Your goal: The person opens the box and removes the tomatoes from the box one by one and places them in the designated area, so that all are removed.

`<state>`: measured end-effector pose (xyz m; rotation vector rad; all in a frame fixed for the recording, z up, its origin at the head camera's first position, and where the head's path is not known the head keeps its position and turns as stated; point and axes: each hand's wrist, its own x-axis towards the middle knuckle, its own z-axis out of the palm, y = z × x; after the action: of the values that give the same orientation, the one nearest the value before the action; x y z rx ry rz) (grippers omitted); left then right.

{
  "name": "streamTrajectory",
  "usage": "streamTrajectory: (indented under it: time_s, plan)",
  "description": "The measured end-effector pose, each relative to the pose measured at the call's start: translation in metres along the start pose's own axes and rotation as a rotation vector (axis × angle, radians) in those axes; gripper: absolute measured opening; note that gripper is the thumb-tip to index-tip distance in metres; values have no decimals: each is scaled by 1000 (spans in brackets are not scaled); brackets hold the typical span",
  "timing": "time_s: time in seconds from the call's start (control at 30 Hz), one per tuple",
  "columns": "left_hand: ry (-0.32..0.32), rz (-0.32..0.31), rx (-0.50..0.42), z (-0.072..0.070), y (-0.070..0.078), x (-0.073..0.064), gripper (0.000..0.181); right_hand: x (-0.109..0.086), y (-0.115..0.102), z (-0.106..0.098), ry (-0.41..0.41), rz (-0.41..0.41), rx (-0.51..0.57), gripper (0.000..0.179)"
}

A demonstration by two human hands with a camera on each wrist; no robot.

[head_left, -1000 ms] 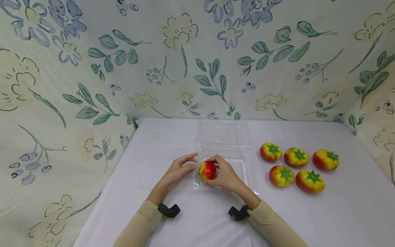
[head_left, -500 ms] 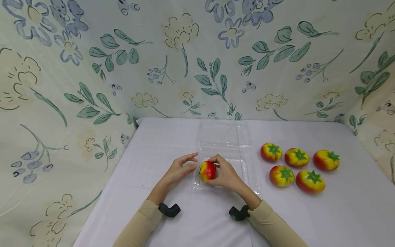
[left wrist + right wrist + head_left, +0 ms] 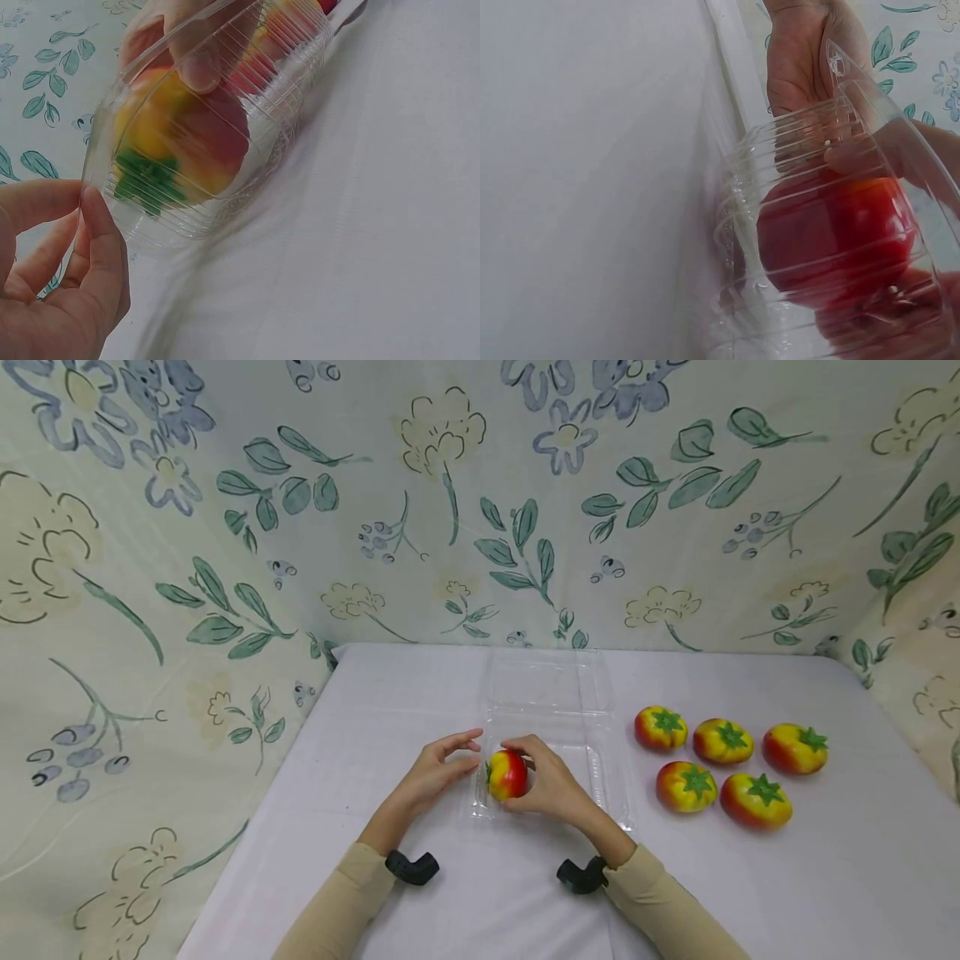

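A red-and-yellow fruit [image 3: 507, 775] with a green leafy cap lies on its side in the near left part of a clear plastic clamshell box [image 3: 615, 814]. Its cap [image 3: 148, 180] points left, toward the left hand. My right hand [image 3: 551, 783] holds the fruit between thumb and fingers from its right side; in the right wrist view the box wall stands in front of the red fruit [image 3: 832, 240]. At the box's left edge, my left hand [image 3: 435, 774] pinches the rim with thumb and fingertips, as the left wrist view shows. The box's lid [image 3: 543, 683] lies folded back, away from me.
Right of the box, several similar fruits sit in two rows, among them a back-row fruit [image 3: 722, 742] and a front-row fruit [image 3: 756, 802]. A white cloth [image 3: 390, 693] covers the table, with a floral curtain [image 3: 450, 568] behind it.
The fruit has turned slightly in the right hand, showing more yellow and less red toward the head camera. My left hand stays at the box edge; the other fruits lie as before.
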<state>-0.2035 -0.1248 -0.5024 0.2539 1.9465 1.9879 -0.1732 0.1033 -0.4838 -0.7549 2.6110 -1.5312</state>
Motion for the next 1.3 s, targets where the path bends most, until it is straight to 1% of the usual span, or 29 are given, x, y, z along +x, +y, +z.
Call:
streamTrajectory:
  time_s: [0.13,0.4,0.77,1.1,1.3]
  plan:
    - [-4,2,-5,0,1,0,51,0,-1,0,12,10,1,71]
    - [-4,3,-8,0,-2,1,51,-1,-2,0,26,50,18,70]
    - [1,-1,18,0,-1,0,51,-1,-2,-1,25,51,17,71]
    - [2,-11,14,-1,-1,0,51,-2,-2,-2,14,75,20,70]
    - [2,-9,15,-1,-1,0,51,-2,0,-1,6,63,20,73]
